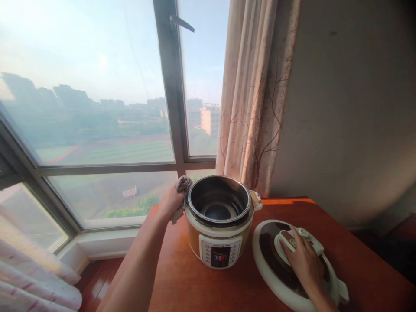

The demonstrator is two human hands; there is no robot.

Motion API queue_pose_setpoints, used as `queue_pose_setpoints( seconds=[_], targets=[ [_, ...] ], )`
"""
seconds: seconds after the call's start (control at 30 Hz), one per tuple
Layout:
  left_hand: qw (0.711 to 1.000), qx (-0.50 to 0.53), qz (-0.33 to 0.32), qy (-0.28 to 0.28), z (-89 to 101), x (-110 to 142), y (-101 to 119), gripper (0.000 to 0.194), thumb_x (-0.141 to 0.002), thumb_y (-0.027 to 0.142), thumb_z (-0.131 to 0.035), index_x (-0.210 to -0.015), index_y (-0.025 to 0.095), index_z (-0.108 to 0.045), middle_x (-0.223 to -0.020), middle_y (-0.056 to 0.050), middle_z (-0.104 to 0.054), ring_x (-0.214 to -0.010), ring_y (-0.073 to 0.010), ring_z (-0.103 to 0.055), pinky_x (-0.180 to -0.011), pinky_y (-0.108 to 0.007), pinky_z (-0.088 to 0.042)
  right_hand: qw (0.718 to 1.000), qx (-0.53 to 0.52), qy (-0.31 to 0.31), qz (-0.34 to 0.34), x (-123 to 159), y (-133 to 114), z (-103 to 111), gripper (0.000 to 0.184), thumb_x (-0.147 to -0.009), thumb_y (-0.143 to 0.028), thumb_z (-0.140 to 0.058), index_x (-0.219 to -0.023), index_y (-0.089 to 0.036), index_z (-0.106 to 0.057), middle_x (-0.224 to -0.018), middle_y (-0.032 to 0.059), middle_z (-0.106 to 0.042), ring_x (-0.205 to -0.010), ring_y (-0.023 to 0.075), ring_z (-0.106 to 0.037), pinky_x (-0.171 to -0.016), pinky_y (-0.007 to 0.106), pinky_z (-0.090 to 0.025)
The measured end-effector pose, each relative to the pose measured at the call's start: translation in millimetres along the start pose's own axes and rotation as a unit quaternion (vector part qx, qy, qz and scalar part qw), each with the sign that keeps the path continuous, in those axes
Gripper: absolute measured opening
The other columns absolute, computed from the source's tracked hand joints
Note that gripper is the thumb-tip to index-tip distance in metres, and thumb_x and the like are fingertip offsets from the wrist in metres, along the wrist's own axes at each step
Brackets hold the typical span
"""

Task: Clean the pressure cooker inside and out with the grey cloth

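An electric pressure cooker [217, 232] stands upright and uncovered on the wooden table, its control panel facing me. Inside it sits a dark inner pot [219, 197] with a metal rim; no food shows in it. My left hand [171, 202] is closed around a grey cloth [183, 185] at the cooker's left side, by the rim. To the right of the cooker, its lid [267, 264] lies on the table, cream-edged with a dark brown middle. My right hand [303, 256] grips the lid's raised handle [287, 241], thumb and fingers on either side of it.
The reddish-brown table [172, 277] runs up to a large window [97, 130] ahead and left. A patterned curtain [250, 95] hangs just behind the cooker. Another curtain [35, 273] fills the lower left corner. A bare wall [344, 108] rises on the right.
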State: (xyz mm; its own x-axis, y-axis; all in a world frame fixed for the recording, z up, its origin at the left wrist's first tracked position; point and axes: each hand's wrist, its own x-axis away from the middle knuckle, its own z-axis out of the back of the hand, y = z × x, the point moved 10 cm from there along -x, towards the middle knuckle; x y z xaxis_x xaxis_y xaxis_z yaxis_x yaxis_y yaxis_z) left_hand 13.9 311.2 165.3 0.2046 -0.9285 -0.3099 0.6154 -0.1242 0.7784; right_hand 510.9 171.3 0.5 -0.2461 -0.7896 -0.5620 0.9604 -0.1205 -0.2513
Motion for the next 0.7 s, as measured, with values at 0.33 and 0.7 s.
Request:
queue_pose_setpoints(
  seconds=[0.33,0.7],
  targets=[
    [0.998,0.034,0.045,0.010,2.3,-5,-21,0.026,-0.080,0.034,-0.063,-0.100,0.022,-0.073,-0.104,-0.011,-0.076,-0.110,-0.0369,-0.066,-0.095,-0.046,-0.049,0.993,0.095,-0.051,0.048,-7,-10,5,0.060,-0.096,-0.053,-0.039,-0.141,-0.013,-0.048,-0.119,0.0188,-0.068,-0.105,0.0362,-0.065,-0.086,0.046,-0.051],
    [0.985,0.081,0.143,0.045,34.3,-4,-69,0.044,-0.085,0.049,-0.055,-0.109,0.014,-0.067,-0.075,-0.013,-0.073,-0.064,-0.0312,-0.070,-0.058,-0.042,-0.057,0.990,-0.132,-0.046,0.026,-38,-15,27,0.061,-0.093,-0.060,-0.043,-0.136,-0.017,-0.055,-0.128,0.0172,-0.067,-0.116,0.0345,-0.064,-0.097,0.049,-0.051]
  ],
)
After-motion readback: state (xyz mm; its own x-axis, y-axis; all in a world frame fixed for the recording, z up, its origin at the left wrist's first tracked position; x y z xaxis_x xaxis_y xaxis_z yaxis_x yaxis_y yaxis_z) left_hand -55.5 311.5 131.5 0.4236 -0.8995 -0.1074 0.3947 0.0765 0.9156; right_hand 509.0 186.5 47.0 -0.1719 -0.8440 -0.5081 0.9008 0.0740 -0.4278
